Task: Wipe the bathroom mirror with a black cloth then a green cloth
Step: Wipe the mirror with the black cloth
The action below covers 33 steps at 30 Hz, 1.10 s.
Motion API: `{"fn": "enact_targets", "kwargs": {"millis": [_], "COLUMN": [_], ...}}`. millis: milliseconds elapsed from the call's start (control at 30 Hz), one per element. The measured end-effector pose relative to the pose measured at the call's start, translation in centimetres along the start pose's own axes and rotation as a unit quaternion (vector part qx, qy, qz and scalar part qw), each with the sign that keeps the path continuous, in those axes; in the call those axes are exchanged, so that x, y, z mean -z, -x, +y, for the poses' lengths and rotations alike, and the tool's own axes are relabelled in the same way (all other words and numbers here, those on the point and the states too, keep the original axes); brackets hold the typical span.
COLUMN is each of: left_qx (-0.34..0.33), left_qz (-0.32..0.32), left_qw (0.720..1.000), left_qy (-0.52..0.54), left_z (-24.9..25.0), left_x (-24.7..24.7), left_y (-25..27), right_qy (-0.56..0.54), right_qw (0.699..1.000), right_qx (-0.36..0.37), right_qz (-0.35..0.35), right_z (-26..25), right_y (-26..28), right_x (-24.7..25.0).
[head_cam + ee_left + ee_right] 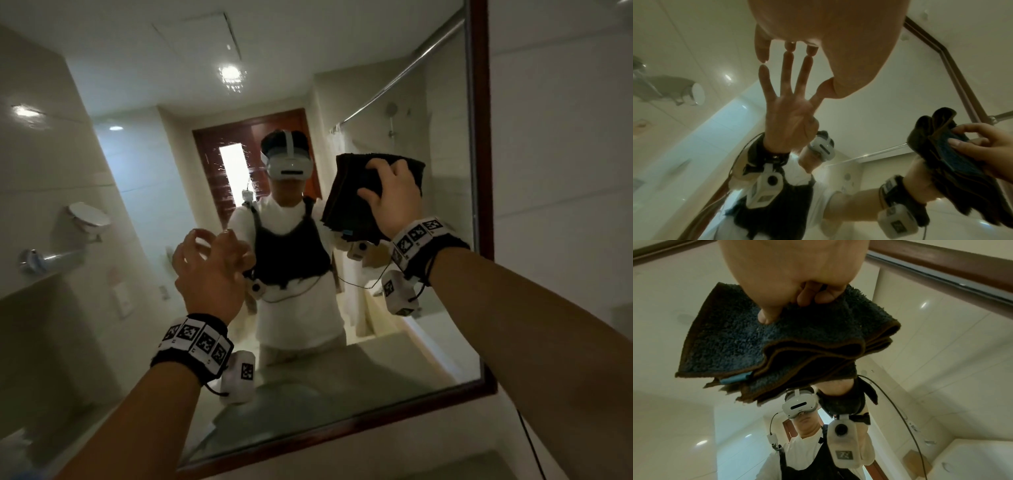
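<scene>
The bathroom mirror [383,102] in its dark wooden frame [479,137] fills the head view. My right hand [394,195] grips a folded black cloth [352,198] and holds it against the glass near the mirror's right edge. In the right wrist view the fingers [807,300] and thumb of that hand pinch the cloth [731,340], which carries a small blue tag [735,378]. My left hand [209,267] is raised at the mirror's middle; its straight fingertips [762,52] touch the glass and hold nothing. No green cloth is in view.
A white soap dish [89,216] and a chrome fitting [37,260] hang on the tiled left wall. Plain white wall [565,171] lies right of the frame. A thin black cable [531,445] hangs at the lower right, below the mirror's bottom rail [342,431].
</scene>
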<state>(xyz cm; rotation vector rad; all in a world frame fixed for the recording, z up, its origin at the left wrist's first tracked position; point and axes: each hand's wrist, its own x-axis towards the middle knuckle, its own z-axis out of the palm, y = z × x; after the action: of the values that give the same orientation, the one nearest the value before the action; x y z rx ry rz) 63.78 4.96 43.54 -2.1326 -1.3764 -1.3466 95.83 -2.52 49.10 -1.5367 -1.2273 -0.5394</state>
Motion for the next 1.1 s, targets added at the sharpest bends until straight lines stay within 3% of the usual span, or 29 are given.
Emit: {"fn": "enact_targets", "kwargs": {"millis": [233,367,567,867,1100], "left_qx": [0.029,-0.021,-0.038,-0.035,-0.065], "left_qz": [0.002,0.03,-0.008,-0.012,-0.025], "left_qw": [0.999,0.999,0.999,0.999,0.998], "left_qy": [-0.028,-0.008,0.01,0.004,0.008], "left_z": [0.6,1.8,3.9,3.4,2.4], "left_x": [-0.9,-1.9,-4.3,-5.1,-5.7], "left_y": [0.7,1.8,4.3,4.7,5.5], "right_qy": [-0.028,-0.028,0.012,0.051,0.082], "right_qw": [0.997,0.997,0.993,0.989,0.975], "right_qx": [-0.064,-0.065,-0.103,0.053,0.079], "right_qz": [0.033,0.042,-0.048,-0.131,-0.191], "right_z": [4.5,6.2,7.5,2.9,5.2], "right_y": [1.9,5.1,9.2,14.9,20.3], "right_x": [0.5,-0.1,-1.2,-7.2,-9.8]}}
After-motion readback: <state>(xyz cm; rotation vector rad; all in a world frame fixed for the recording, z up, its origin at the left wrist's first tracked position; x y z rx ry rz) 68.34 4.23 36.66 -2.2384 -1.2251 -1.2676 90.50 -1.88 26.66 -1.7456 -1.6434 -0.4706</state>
